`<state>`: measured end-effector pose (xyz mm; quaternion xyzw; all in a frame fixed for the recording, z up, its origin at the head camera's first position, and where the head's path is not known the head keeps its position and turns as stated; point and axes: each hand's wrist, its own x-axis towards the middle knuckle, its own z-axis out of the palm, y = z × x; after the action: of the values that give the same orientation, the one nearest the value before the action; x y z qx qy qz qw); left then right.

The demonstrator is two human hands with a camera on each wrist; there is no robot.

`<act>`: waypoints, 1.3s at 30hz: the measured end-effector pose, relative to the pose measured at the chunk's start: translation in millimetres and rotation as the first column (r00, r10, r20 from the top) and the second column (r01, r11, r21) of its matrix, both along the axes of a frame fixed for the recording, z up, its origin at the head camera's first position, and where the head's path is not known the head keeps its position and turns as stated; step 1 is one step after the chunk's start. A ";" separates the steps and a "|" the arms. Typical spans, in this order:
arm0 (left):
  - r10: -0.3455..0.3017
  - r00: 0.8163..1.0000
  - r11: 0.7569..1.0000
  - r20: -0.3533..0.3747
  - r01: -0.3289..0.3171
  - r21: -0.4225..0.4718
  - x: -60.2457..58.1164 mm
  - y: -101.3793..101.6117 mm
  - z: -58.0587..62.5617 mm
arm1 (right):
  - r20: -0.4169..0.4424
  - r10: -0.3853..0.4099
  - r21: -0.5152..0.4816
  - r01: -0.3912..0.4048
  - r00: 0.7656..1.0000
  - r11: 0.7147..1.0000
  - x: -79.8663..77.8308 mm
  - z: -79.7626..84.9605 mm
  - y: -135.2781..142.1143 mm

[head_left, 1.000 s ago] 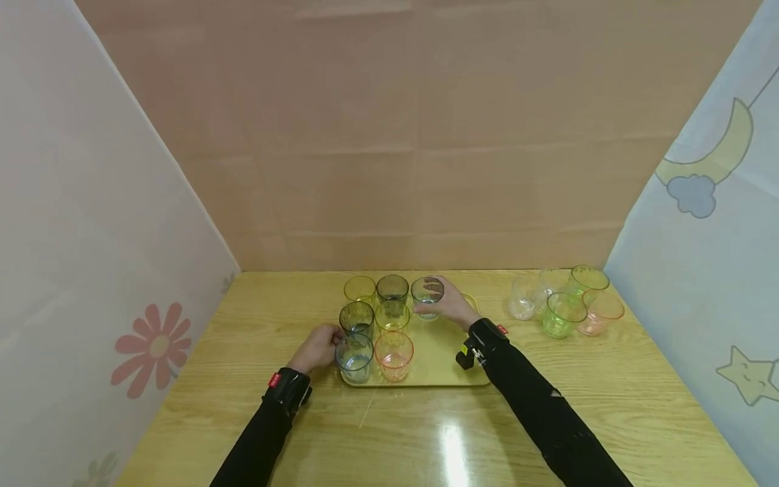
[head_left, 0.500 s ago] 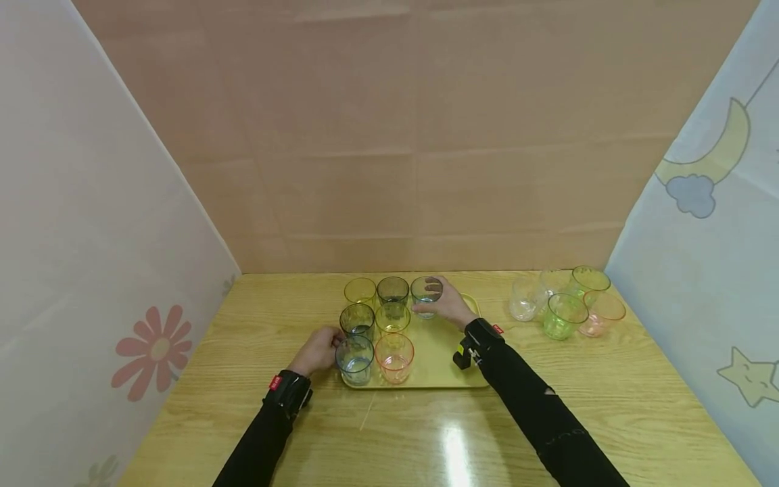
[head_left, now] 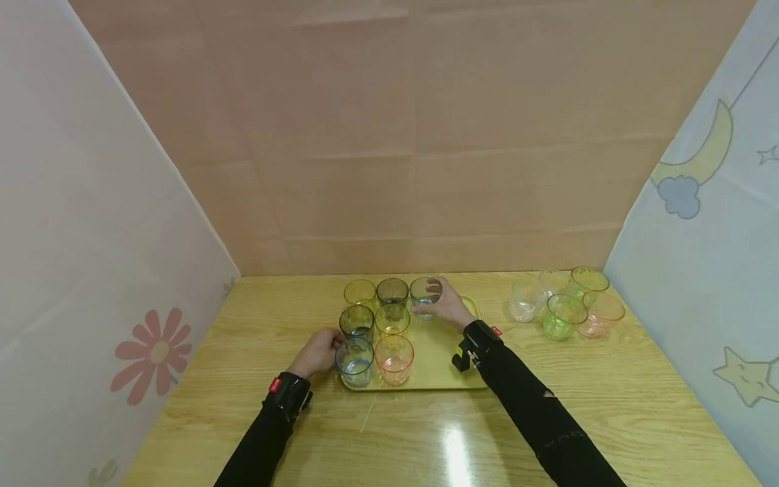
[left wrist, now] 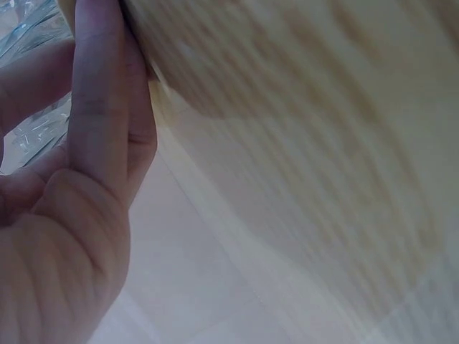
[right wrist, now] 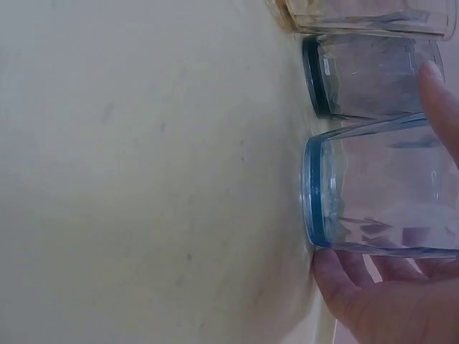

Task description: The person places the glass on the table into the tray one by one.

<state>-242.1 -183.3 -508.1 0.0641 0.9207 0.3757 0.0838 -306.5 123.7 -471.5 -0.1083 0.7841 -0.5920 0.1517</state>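
On a yellow tray (head_left: pixel 447 358), several tinted glasses stand in rows at the left and back. My right hand (head_left: pixel 449 306) holds a blue glass (right wrist: pixel 387 190) upright at the back row, thumb on one side and fingers on the other; its base is right at the tray surface. At the tray's left side, my left hand (head_left: pixel 318 350) has its curled fingers at the edge, gripping it, though the fingertips are partly hidden. Closest to that hand are a pale blue glass (head_left: pixel 355 368) and a dark glass (head_left: pixel 357 325). Beside the pale blue one stands a pink-rimmed glass (head_left: pixel 394 362).
At the right of the wooden table (head_left: pixel 608 406) stands a group of glasses: clear ones (head_left: pixel 522 304), a green one (head_left: pixel 562 321), a yellow-green one (head_left: pixel 588 277) and a pink one (head_left: pixel 602 314). A brown wall (head_left: pixel 389 169) rises behind the table.
Hands and glasses stay in the same places. Only the head view shifts very slightly.
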 end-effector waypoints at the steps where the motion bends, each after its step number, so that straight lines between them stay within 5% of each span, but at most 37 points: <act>1: -0.002 1.000 1.000 -0.003 0.002 -0.005 0.1 -0.1 -0.3 | 0.004 -0.006 0.002 0.006 1.000 1.000 -0.3 -1.5 0.3; 9: 0.006 1.000 1.000 0.018 -0.006 -0.011 0.9 1.1 -1.5 | -0.038 -0.064 0.080 0.067 0.997 0.995 -14.3 -32.7 14.2; 28: -0.012 1.000 1.000 0.010 0.013 -0.009 -1.2 -0.9 -0.5 | -0.241 -0.099 0.138 0.135 0.965 0.981 11.7 -11.7 57.5; 35: 0.003 1.000 1.000 0.012 -0.003 -0.021 -0.9 0.1 0.7 | -0.372 -0.226 0.113 0.285 0.900 0.952 27.4 0.0 77.1; 39: 0.009 1.000 1.000 0.022 -0.009 -0.018 -0.4 0.3 1.5 | -0.504 -0.313 0.114 0.421 0.805 0.900 -2.1 -57.9 108.5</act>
<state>-242.4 -183.1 -506.6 0.0552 0.9234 0.3684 0.0929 -308.6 232.1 -529.4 -0.0776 0.8635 -0.4749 -0.1513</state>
